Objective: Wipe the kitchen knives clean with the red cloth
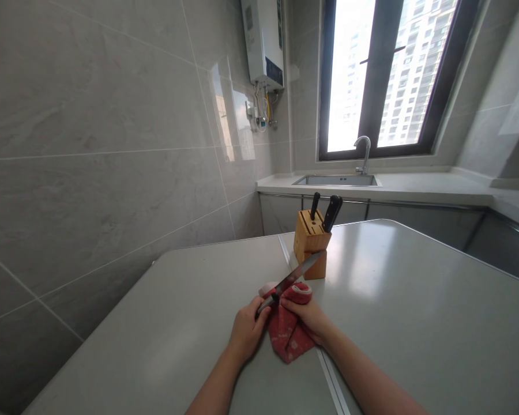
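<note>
My left hand (248, 331) grips the black handle of a steel chef's knife (300, 274), whose blade points up and to the right, away from me. My right hand (305, 316) holds a crumpled red cloth (289, 337) against the blade near the handle. The cloth hangs down onto the pale grey table (415, 300), with a fold rising over the blade. Part of the blade is hidden by the cloth. A bamboo knife block (309, 236) stands just beyond the blade tip, with two black knife handles sticking out of it.
The table has a metal seam running through it. Beyond it are a white counter (415, 185), a steel sink (335, 180) with a curved faucet (363, 154), and a wall-mounted water heater (263, 43) on tiled walls. A window (391, 75) lies ahead.
</note>
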